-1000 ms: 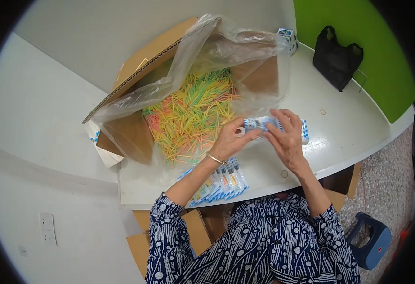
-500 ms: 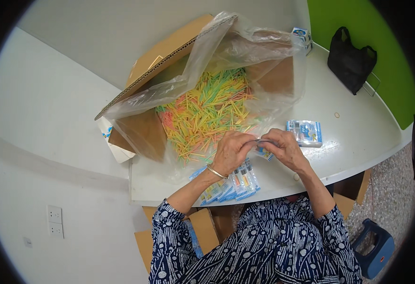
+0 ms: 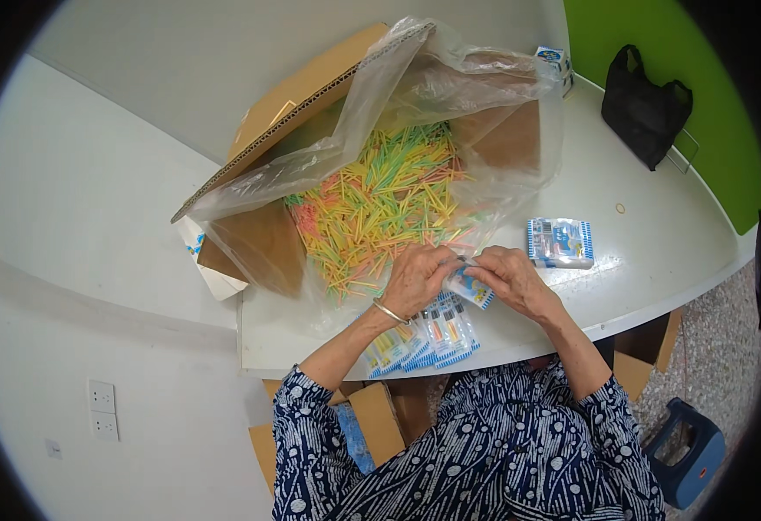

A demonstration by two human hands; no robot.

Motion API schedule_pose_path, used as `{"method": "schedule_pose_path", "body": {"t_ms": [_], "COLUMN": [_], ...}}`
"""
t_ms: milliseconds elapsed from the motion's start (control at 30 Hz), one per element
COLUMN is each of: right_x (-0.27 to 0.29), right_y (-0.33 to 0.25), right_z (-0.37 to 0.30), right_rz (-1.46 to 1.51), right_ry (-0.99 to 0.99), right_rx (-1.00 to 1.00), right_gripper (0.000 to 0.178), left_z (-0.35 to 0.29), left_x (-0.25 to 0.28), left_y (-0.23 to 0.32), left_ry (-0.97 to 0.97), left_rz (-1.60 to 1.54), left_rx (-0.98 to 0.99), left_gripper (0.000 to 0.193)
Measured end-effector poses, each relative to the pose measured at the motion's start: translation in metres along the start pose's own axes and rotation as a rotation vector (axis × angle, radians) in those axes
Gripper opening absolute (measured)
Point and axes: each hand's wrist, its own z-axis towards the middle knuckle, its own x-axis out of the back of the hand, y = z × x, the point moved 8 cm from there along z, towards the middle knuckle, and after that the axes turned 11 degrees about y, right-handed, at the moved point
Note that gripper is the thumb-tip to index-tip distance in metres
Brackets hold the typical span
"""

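Between my two hands I hold a small clear plastic packet (image 3: 471,289) with blue printing, its top edge pinched on both sides. My left hand (image 3: 417,280), with a silver bangle at the wrist, has thumb and fingers closed on one corner. My right hand (image 3: 517,281) pinches the other. Below them several similar packets (image 3: 450,334) with blue striped edges lie fanned near the table's front edge; coloured sticks show inside. Just beyond my hands a carton (image 3: 495,139) lined with a clear plastic bag (image 3: 337,161) holds a heap of thin yellow, green and pink sticks (image 3: 389,204).
Right of my hands lies a stack of packets (image 3: 561,242) on the white table (image 3: 658,234). Farther back are a small rubber band (image 3: 620,208), a black bag (image 3: 646,108) and a small box (image 3: 554,65). A blue stool (image 3: 688,456) and open cartons (image 3: 380,421) stand below.
My hands have turned and drawn slightly apart. The packet between them has tilted, so more of its printed face shows.
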Motion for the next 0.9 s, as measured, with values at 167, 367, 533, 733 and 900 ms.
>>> {"method": "schedule_pose_path", "body": {"t_ms": [167, 367, 533, 733, 900], "right_x": [-0.003, 0.002, 0.000, -0.005, -0.006], "right_y": [0.007, 0.036, 0.061, 0.072, 0.071], "right_z": [-0.002, -0.005, -0.014, -0.020, -0.019], "right_rz": [0.027, 0.097, 0.117, 0.138, 0.124], "right_ry": [-0.002, 0.074, 0.104, 0.118, 0.116], "right_rx": [-0.022, -0.203, -0.389, -0.403, -0.393], "right_gripper": [0.018, 0.024, 0.029, 0.033, 0.033], "left_z": [-0.001, 0.011, 0.020, 0.020, 0.020], "left_x": [-0.003, 0.026, 0.054, 0.035, 0.011], "left_y": [-0.003, -0.056, -0.111, -0.127, -0.136], "left_ry": [-0.051, -0.039, -0.108, -0.365, -0.425], "left_rz": [-0.027, 0.005, 0.874, 0.823, 0.878], "left_rx": [0.035, 0.066, -0.221, -0.095, -0.047], "left_gripper": [0.018, 0.032, 0.047, 0.070, 0.088]}}
